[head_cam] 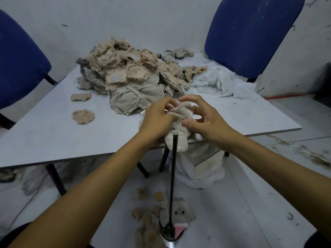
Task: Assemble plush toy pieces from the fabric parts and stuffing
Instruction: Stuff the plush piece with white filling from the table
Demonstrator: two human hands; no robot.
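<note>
At frame centre, over the near edge of the grey counter [53,140], both hands held a cream, fuzzy, elongated plush fabric piece [179,129]. The left hand [157,119] gripped its upper end with curled fingers; the right hand [206,119] pinched its side, fingers partly spread.

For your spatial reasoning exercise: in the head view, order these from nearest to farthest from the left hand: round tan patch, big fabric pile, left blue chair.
1. Big fabric pile, just behind the left hand.
2. Round tan patch, on the table, leftward.
3. Left blue chair, far left.

Both hands [180,117] fwd, arms extended, fingers [186,99] curled, pinching.
</note>
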